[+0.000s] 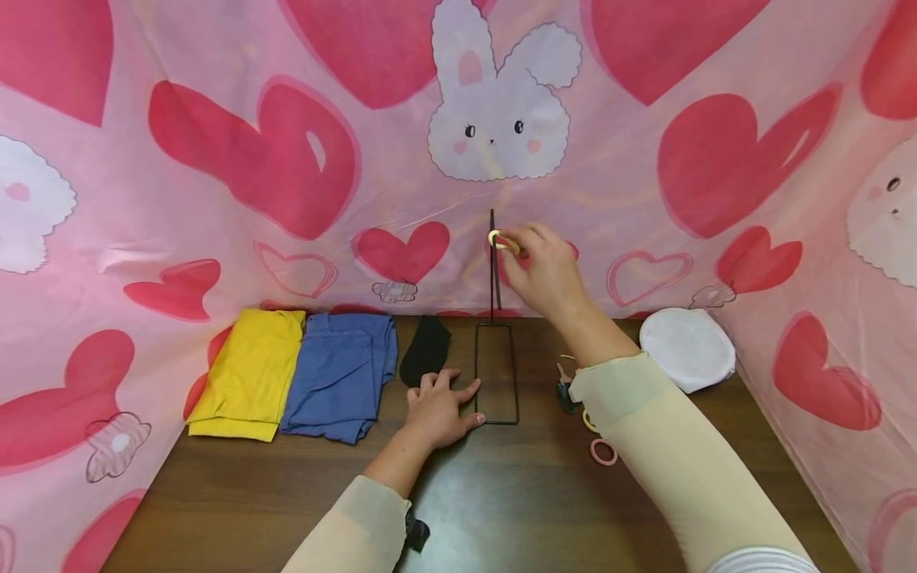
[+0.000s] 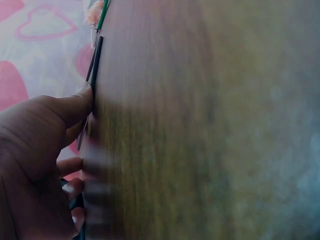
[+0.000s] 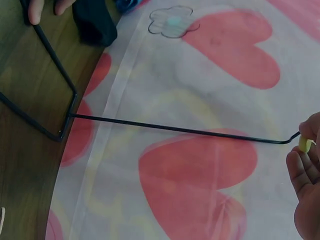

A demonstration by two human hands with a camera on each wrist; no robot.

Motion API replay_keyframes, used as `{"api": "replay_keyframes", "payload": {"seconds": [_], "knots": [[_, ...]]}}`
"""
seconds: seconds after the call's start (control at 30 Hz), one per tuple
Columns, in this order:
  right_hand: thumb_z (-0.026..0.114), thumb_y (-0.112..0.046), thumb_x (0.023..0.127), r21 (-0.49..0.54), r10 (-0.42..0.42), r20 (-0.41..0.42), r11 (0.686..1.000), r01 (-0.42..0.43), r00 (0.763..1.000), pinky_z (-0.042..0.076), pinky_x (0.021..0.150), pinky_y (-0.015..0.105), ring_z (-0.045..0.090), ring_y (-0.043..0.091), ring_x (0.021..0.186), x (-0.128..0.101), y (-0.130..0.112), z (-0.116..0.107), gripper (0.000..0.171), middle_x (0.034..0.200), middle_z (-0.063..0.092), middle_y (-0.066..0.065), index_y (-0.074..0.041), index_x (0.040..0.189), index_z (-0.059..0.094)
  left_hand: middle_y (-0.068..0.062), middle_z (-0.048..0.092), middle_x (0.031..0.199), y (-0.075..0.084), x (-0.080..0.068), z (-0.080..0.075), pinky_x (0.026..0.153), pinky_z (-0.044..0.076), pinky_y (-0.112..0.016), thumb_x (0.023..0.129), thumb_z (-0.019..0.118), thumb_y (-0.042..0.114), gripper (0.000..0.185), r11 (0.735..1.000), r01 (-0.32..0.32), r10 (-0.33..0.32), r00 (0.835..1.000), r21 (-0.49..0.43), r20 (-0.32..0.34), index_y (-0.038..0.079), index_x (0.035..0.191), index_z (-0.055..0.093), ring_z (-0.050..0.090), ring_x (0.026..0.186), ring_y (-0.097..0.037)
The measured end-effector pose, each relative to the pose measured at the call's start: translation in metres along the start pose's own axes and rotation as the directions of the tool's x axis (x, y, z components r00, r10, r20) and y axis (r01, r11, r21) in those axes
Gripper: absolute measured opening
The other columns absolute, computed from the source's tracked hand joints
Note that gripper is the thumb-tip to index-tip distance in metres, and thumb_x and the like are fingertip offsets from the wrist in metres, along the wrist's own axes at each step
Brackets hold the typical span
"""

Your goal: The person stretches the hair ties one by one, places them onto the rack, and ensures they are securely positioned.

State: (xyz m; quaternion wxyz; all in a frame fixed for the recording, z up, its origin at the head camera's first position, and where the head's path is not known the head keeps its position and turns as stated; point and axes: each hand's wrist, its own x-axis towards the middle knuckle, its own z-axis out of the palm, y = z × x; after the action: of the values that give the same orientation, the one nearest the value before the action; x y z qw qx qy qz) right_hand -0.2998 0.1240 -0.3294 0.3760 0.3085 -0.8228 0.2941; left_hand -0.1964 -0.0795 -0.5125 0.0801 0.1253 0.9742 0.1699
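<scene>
From the head camera the right hand (image 1: pixel 544 270) pinches a yellow ring (image 1: pixel 501 241) at the top of the black wire stand (image 1: pixel 494 350) on the bench (image 1: pixel 501 509), the left hand (image 1: pixel 437 410) flat, fingers relaxed, on its base; the left wrist view shows a thumb (image 2: pixel 75 107) touching the wire; the right wrist view shows fingertips (image 3: pixel 305 170) nipping the ring at the rod's tip.
</scene>
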Motion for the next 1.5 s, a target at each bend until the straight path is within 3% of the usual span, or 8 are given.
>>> {"api": "replay_keyframes", "payload": {"seconds": [0.43, 0.63, 0.9, 1.07, 1.17, 1.37, 1.5], "knots": [[0.07, -0.009, 0.091, 0.02, 0.192, 0.011, 0.981, -0.193, 0.981, 0.056, 0.084, 0.042, 0.066, 0.031, 0.088, 0.022, 0.015, 0.019, 0.027, 0.114, 0.067, 0.018, -0.001, 0.116, 0.075, -0.005, 0.035, 0.163, -0.001, -0.001, 0.0, 0.1, 0.029, -0.059, 0.093, 0.066, 0.064, 0.065, 1.0, -0.01, 0.01, 1.0, -0.006, 0.002, 0.044, 0.153, 0.049, 0.03, 0.143, -0.038], [0.071, -0.004, 0.09, 0.051, 0.205, 0.009, 0.977, -0.205, 0.979, 0.057, 0.085, 0.042, 0.067, 0.031, 0.091, 0.018, 0.016, 0.016, 0.031, 0.119, 0.065, 0.018, 0.0, 0.121, 0.073, -0.005, 0.034, 0.164, 0.001, -0.001, -0.001, 0.101, 0.029, -0.059, 0.094, 0.066, 0.063, 0.065, 1.0, -0.011, 0.011, 1.0, -0.012, 0.0, 0.044, 0.153, 0.049, 0.029, 0.144, -0.039], [0.075, -0.004, 0.089, 0.113, 0.166, -0.033, 0.98, -0.162, 0.986, 0.058, 0.08, 0.045, 0.07, 0.029, 0.083, -0.011, 0.017, 0.0, 0.033, 0.112, 0.065, 0.018, 0.001, 0.122, 0.072, -0.005, 0.035, 0.163, 0.001, -0.001, -0.001, 0.1, 0.029, -0.058, 0.094, 0.067, 0.063, 0.065, 1.0, -0.013, 0.013, 1.0, -0.008, -0.008, 0.043, 0.153, 0.05, 0.029, 0.144, -0.039], [0.078, -0.003, 0.088, 0.144, 0.16, -0.035, 0.978, -0.153, 0.987, 0.057, 0.079, 0.043, 0.068, 0.027, 0.087, -0.039, 0.015, -0.015, 0.034, 0.112, 0.066, 0.017, 0.002, 0.121, 0.072, -0.006, 0.035, 0.163, 0.001, -0.001, -0.001, 0.1, 0.029, -0.059, 0.094, 0.067, 0.062, 0.064, 1.0, -0.014, 0.014, 1.0, -0.006, -0.009, 0.043, 0.153, 0.05, 0.03, 0.144, -0.039], [0.08, -0.002, 0.087, 0.145, 0.161, -0.024, 0.977, -0.156, 0.987, 0.056, 0.08, 0.041, 0.067, 0.027, 0.09, -0.055, 0.014, -0.024, 0.035, 0.117, 0.067, 0.015, 0.0, 0.121, 0.072, -0.006, 0.035, 0.163, 0.001, -0.002, 0.0, 0.1, 0.029, -0.059, 0.094, 0.067, 0.062, 0.064, 1.0, -0.017, 0.017, 1.0, -0.004, -0.007, 0.043, 0.153, 0.05, 0.03, 0.144, -0.039], [0.083, 0.0, 0.083, 0.108, 0.112, -0.011, 0.988, -0.11, 0.994, 0.057, 0.078, 0.043, 0.067, 0.026, 0.089, -0.083, 0.011, -0.04, 0.037, 0.112, 0.069, 0.014, -0.003, 0.119, 0.074, -0.006, 0.034, 0.164, 0.001, -0.002, 0.0, 0.1, 0.029, -0.06, 0.094, 0.067, 0.061, 0.065, 1.0, -0.012, 0.012, 1.0, -0.002, -0.012, 0.043, 0.153, 0.05, 0.029, 0.144, -0.039], [0.084, -0.001, 0.082, 0.088, 0.09, 0.008, 0.992, -0.09, 0.996, 0.055, 0.082, 0.029, 0.067, 0.024, 0.091, -0.1, 0.008, -0.048, 0.038, 0.116, 0.069, 0.012, -0.004, 0.119, 0.075, -0.005, 0.034, 0.164, 0.001, -0.002, 0.0, 0.1, 0.029, -0.06, 0.094, 0.066, 0.062, 0.065, 1.0, -0.007, 0.007, 1.0, 0.005, -0.011, 0.044, 0.154, 0.049, 0.029, 0.145, -0.039]]}}
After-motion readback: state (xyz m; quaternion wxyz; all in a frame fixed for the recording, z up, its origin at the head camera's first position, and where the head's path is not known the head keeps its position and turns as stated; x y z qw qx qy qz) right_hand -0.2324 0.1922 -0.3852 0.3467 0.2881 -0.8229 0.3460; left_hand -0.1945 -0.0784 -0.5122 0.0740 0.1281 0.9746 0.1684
